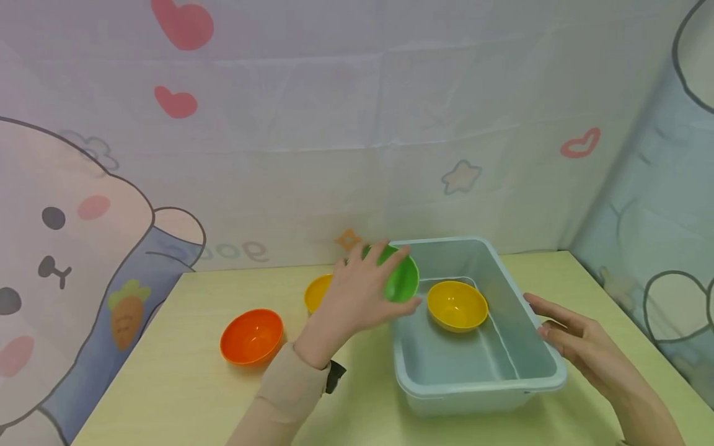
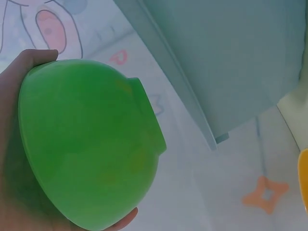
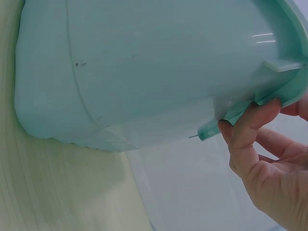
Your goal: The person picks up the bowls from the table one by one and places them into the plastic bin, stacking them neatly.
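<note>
My left hand (image 1: 359,288) grips a green bowl (image 1: 403,279) by its rim, tilted on its side. The bowl is above the left edge of a pale blue-green plastic bin (image 1: 446,390); in the left wrist view its rounded outside and foot (image 2: 91,139) show. Inside the bin sits a yellow bowl (image 1: 457,306), upright. On the bin's right side, my right hand (image 1: 586,347) holds the rim, and the right wrist view shows bent fingers (image 3: 252,130) under its lip.
An orange bowl (image 1: 252,337) stands on the pale wooden table (image 1: 184,384), left of my left forearm. Another yellow bowl (image 1: 317,292) is partly hidden behind the left hand. A printed cloth (image 1: 312,124) hangs behind the table.
</note>
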A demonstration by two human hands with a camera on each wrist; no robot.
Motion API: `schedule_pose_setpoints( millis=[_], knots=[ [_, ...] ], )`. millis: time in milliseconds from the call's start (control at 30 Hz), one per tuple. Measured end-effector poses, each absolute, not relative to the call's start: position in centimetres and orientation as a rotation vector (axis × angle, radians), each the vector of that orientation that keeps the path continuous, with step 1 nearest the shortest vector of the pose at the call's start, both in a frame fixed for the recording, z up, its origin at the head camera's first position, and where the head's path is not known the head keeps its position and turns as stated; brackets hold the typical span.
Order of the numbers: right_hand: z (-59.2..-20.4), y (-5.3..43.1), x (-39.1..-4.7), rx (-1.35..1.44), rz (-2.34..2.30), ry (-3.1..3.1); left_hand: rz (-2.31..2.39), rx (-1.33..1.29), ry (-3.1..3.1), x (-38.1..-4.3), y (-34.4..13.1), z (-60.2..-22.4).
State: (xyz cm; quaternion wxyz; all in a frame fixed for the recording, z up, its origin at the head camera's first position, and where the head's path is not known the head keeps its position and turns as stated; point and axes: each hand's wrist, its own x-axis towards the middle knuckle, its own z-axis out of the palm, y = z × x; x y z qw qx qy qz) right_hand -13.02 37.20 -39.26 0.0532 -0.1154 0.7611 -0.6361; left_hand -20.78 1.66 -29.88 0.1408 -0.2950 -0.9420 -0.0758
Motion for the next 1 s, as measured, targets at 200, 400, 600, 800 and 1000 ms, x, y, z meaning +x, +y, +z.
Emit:
schedule_pose_setpoints(
  millis=[200,400,600,800,1000],
  knots=[
    [-39.1,37.3,-13.0,-0.359,-1.939,2.304,-0.240,-0.858,-2.716,-20.8,2.5,-29.2],
    [-39.2,37.2,-13.0,-0.361,-1.952,2.292,-0.223,-0.863,-2.735,-20.7,3.2,-28.5],
    [-39.3,37.2,-13.0,-0.365,-1.946,2.300,-0.198,-0.851,-2.731,-20.8,4.0,-28.1],
    [-39.3,37.3,-13.1,-0.359,-1.937,2.314,-0.187,-0.851,-2.726,-20.8,4.7,-27.6],
    [-39.4,37.2,-13.1,-0.375,-1.950,2.307,-0.222,-0.851,-2.728,-20.9,5.5,-27.2]
  ],
)
